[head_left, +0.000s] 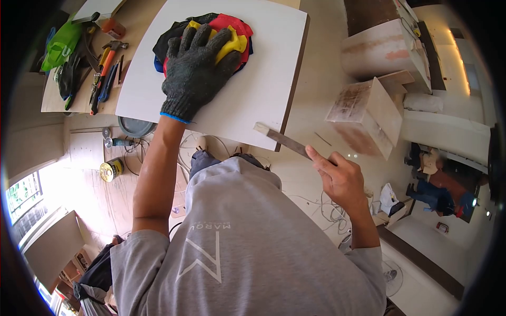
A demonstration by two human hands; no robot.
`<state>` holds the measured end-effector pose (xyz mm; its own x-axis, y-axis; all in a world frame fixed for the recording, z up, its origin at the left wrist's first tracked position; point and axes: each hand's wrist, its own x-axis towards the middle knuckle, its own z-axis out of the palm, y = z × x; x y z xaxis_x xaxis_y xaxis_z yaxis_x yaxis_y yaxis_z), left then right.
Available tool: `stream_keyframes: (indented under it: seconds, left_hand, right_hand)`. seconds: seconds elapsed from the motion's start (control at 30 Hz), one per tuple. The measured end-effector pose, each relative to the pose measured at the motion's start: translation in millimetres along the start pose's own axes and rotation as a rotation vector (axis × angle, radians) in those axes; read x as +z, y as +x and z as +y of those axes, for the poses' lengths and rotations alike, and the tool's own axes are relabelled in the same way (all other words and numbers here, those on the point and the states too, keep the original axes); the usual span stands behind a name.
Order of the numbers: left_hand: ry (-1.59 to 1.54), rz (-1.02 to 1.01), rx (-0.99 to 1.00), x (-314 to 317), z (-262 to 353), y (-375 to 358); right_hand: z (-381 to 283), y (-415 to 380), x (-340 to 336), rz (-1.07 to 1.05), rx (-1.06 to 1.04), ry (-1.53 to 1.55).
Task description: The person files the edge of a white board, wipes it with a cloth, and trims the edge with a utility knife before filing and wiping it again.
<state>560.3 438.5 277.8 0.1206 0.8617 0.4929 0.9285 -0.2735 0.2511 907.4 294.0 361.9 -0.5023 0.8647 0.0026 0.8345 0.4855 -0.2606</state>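
My left hand [195, 76], in a dark grey knitted glove with a blue cuff edge, lies with fingers spread over a bundle of rags [234, 29] in red, yellow, black and blue. The rags rest on a white board [253, 79] with a dark side edge. My bare right hand [337, 176] is closed round one end of a flat file [290, 143]. The file's pale tip overlaps the board's near right corner in this view.
Left of the board lie a hammer [108, 60], a pair of gloves [68, 79] and a green bag [62, 48]. An angle grinder [118, 142] and a yellow can [111, 169] are on the floor. Dusty boxes [363, 113] stand right; people [437, 192] are farther off.
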Motion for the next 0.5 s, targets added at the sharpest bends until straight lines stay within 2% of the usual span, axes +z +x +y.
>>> stream_keyframes:
  seconds: [0.13, 0.17, 0.27, 0.3, 0.4, 0.5]
  left_hand:
    - [0.04, -0.001, -0.004, 1, 3, 0]
    - [0.046, 0.004, -0.007, 3, 2, 0]
    - [0.021, -0.007, 0.001, 1, 1, -1]
    - [0.024, -0.005, -0.002, 1, 1, -2]
    - [0.023, -0.007, 0.0, 2, 0, 0]
    - [0.011, -0.027, -0.014, -1, 0, -1]
  right_hand:
    - [-22, 15, 10, -0.001, -0.196, -0.04]
    - [-17, 14, 9, 0.028, -0.198, -0.013]
    - [3, 5, 7, 0.012, -0.032, 0.005]
    - [-2, 9, 6, 0.029, -0.134, -0.029]
    - [-18, 18, 16, -0.01, -0.258, -0.016]
    - [1, 8, 8, 0.008, -0.134, -0.005]
